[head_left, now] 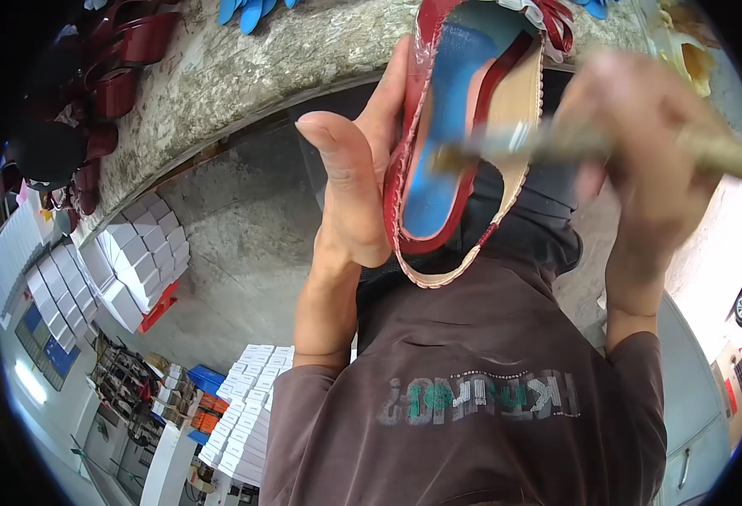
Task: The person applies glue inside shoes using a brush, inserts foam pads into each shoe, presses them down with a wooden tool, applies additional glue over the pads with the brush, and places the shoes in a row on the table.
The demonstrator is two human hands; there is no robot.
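A dark red slingback shoe (399,169) with a scalloped beige-lined strap and a ribbon bow is held sole-down, its inside facing me. My left hand (350,181) supports it from the left, thumb raised and apart, fingers partly hidden behind the shoe. Over the opening, my right hand (649,143) grips a brush (548,143) with a long handle. Motion smears both the hand and the brush. The bristle end lies over the blue footbed (434,198), which looks wet in places; whether it touches cannot be told.
A worn stone-like worktop edge (244,72) curves across the top. Blue flat pieces (253,13) lie on it, with several dark red shoes (118,88) at the left. White boxes (249,396) are stacked on the floor behind. A yellowish container (696,63) stands at upper right.
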